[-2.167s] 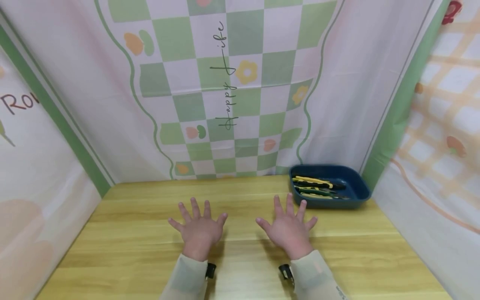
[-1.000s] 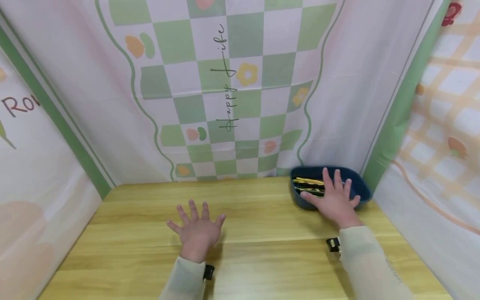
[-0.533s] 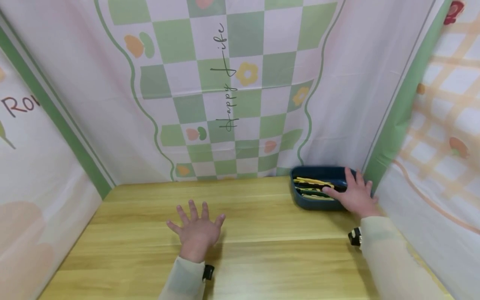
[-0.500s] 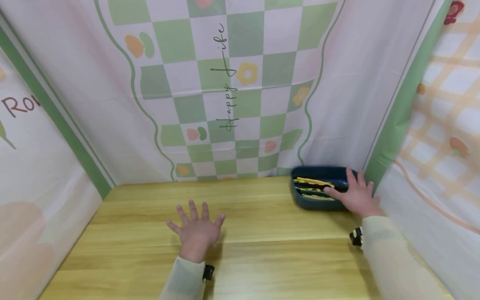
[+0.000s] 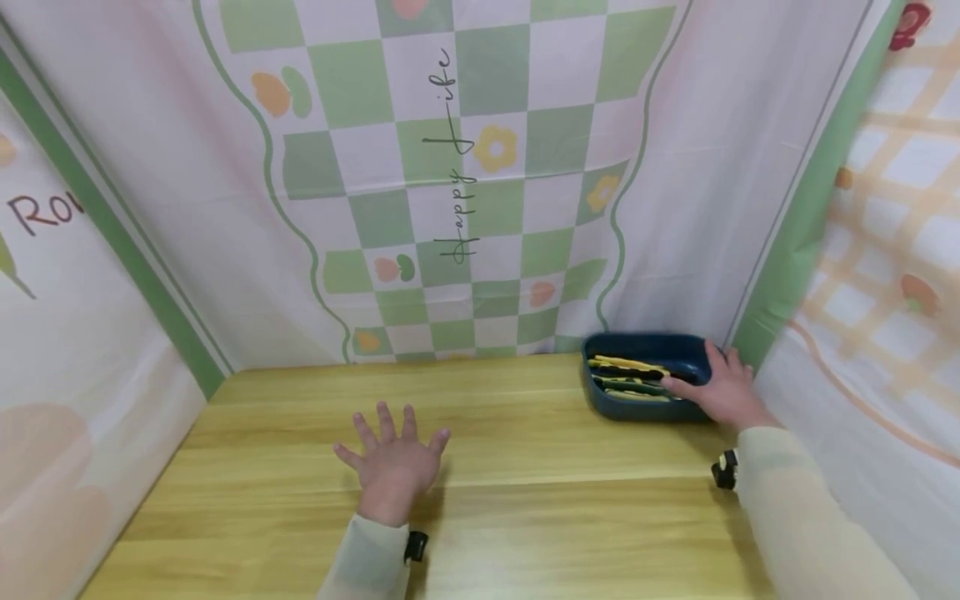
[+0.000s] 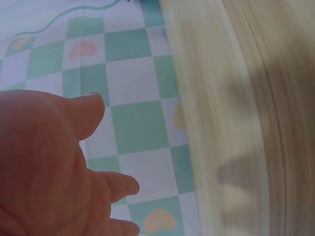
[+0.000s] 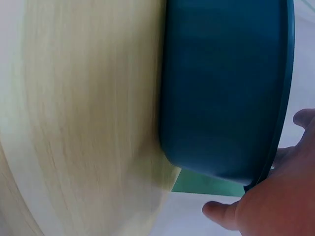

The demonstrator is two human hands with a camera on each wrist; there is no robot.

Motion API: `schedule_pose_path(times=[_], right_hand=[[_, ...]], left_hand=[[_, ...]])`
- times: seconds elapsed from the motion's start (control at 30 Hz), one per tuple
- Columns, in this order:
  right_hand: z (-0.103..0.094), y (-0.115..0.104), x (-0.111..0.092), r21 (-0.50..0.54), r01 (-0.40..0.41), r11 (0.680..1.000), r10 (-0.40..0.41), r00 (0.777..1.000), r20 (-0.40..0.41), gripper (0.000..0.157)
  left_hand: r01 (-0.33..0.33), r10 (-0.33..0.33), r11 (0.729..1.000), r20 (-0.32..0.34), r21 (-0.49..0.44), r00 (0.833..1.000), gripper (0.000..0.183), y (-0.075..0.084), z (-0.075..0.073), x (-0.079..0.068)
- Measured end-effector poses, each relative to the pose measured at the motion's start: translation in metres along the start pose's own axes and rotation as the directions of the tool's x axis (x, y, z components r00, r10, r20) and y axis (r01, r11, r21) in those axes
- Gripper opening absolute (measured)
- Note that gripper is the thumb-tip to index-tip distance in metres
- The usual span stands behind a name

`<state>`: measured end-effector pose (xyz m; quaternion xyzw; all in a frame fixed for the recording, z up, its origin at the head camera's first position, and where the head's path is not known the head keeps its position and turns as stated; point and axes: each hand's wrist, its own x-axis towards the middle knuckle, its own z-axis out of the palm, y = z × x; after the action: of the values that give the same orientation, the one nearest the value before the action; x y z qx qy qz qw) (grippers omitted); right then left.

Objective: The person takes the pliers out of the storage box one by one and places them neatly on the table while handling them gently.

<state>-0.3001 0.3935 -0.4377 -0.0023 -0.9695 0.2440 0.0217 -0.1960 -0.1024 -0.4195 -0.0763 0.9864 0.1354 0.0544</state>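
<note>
In the head view a dark blue plastic tray [image 5: 637,408] stands at the back right of the wooden table. Several slim yellow, black and dark green pieces [image 5: 630,379] lie in its left part; their kind is too small to tell. My right hand [image 5: 727,396] is over the tray's right end, thumb above the inside and other fingers at the right rim. From the right wrist, the tray's side wall [image 7: 221,88] fills the middle, with fingers [image 7: 221,214] past its corner; a firm grip is not visible. My left hand [image 5: 397,467] is spread over the table, holding nothing.
The wooden table [image 5: 487,533] extends in front of the tray. A green-and-white checked cloth [image 5: 487,208] hangs along its back edge, with printed cloths at both sides. The tray is close to the back and right cloths. Black wrist devices [image 5: 725,469] show at both cuffs.
My right hand has moved from mid-table to the right and forward, over the tray to its right end. The left hand has stayed almost still. The tray has not visibly shifted.
</note>
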Motion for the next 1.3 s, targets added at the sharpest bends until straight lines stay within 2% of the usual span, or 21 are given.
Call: schedule_pose_path(times=[0.2,0.43,0.77,1.03,1.3], right_hand=[[-0.006,0.009,0.004,0.028,0.024,0.999,-0.025,0.999,0.04,0.119],[-0.01,0.021,0.003,0.126,0.04,0.991,-0.053,0.993,0.102,0.115],[-0.008,0.035,0.001,0.185,0.064,0.981,-0.086,0.99,0.116,0.121],[-0.009,0.036,0.001,0.162,0.071,0.984,-0.096,0.984,0.15,0.124],[-0.012,0.027,-0.006,0.158,0.054,0.986,-0.082,0.981,0.175,0.126]], left_hand=[[0.009,-0.009,1.0,0.003,0.0,1.0,0.086,-0.005,0.0,0.001],[0.009,-0.009,1.0,0.008,-0.002,1.0,0.087,-0.007,0.0,0.002],[0.011,-0.011,1.0,0.021,-0.004,1.0,0.085,-0.005,-0.002,0.001],[0.022,-0.021,1.0,0.035,-0.018,0.999,0.088,-0.007,0.0,0.0],[0.01,-0.01,1.0,0.031,-0.021,0.999,0.087,-0.007,-0.002,-0.001]])
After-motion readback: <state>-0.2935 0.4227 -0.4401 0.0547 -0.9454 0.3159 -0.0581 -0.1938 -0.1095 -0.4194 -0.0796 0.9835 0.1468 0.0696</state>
